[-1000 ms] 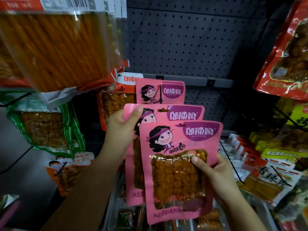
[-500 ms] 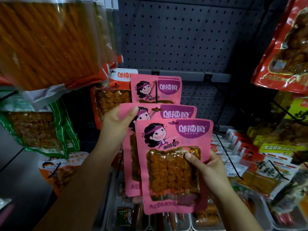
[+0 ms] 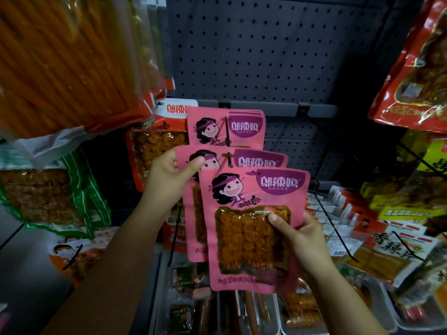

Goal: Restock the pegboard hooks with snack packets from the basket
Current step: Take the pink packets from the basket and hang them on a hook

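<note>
My right hand [image 3: 303,240] grips a pink snack packet [image 3: 254,228] by its right side, thumb on the clear window. Behind it, my left hand [image 3: 169,180] pinches the top left corner of a second pink packet [image 3: 261,162], whose hang hole sits at the tip of a black hook [image 3: 227,134]. Several more pink packets [image 3: 225,126] hang on that hook against the grey pegboard [image 3: 254,52]. No basket is in view.
A big bag of orange sticks [image 3: 67,61] hangs close at upper left, a green packet [image 3: 48,192] below it. A red bag [image 3: 416,64] hangs at upper right. Black hooks with packets [image 3: 387,243] jut out at right. Trays of sausages [image 3: 242,310] lie below.
Both hands have kept their hold on the pink packets. The rear packet's hang hole has come up to the hook's tip, and my left thumb has curled further over its corner.
</note>
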